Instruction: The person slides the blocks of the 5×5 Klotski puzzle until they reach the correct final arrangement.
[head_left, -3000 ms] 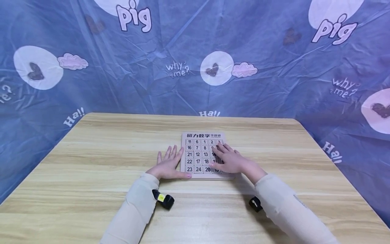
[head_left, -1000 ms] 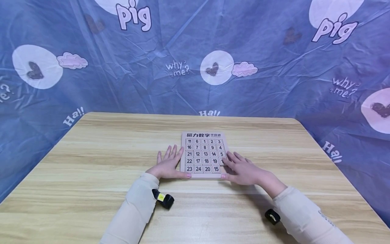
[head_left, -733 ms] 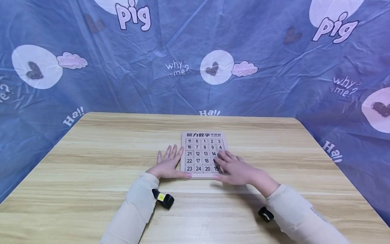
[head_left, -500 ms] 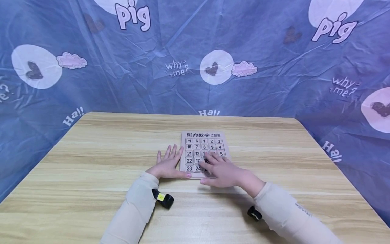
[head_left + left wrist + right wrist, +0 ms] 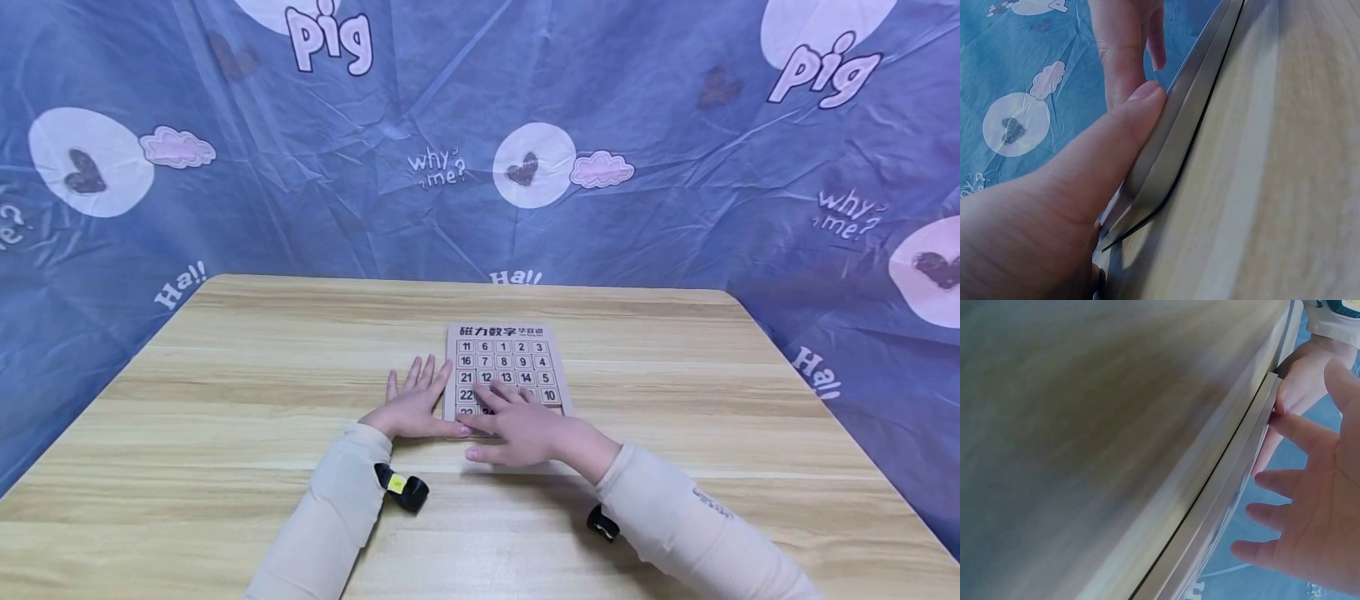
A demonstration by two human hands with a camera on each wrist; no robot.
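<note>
A pale number sliding puzzle (image 5: 491, 332) lies flat on the table, with black numerals on square tiles. My left hand (image 5: 411, 413) rests at its left side, fingers spread, the thumb on the front left corner; in the left wrist view that thumb (image 5: 1110, 144) presses the puzzle's edge (image 5: 1175, 137). My right hand (image 5: 525, 433) is spread over the lower rows, its index fingertip right at the bottom-left tile and close to the left thumb. It covers most of the bottom row. Tile 10 (image 5: 550, 395) shows at the right end of the fourth row.
The wood-grain table (image 5: 300, 333) extends on all sides of the puzzle. Behind it hangs a blue printed cloth (image 5: 337, 200). A black wrist camera (image 5: 408, 493) sits on the left sleeve and another camera (image 5: 603, 523) on the right.
My right hand has swept left along the lower rows, from the puzzle's right side to its bottom-left corner, uncovering tiles 5 and 10. My left hand has stayed in place.
</note>
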